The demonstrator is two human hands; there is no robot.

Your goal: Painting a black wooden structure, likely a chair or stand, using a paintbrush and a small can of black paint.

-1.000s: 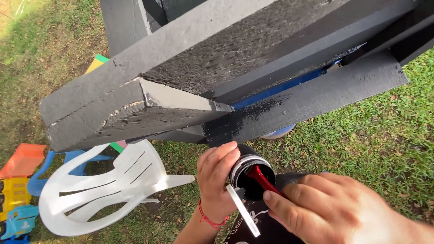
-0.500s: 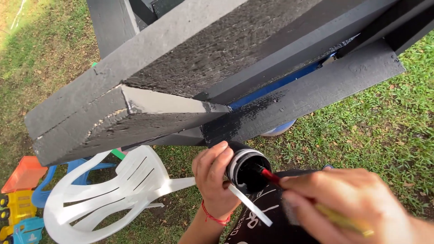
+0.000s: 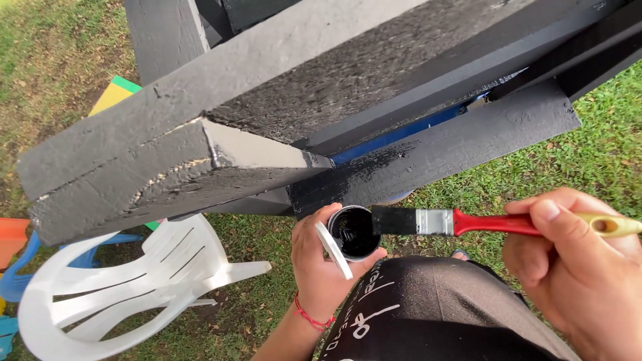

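left hand [image 3: 319, 267] holds paint can [image 3: 353, 232]; right hand [image 3: 575, 267] holds brush [image 3: 461, 222] (bristles black).

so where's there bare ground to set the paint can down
Bare grass lies right of the black beam's end, and more between the white chair and the left hand holding the can. The left edge is crowded with coloured plastic pieces.
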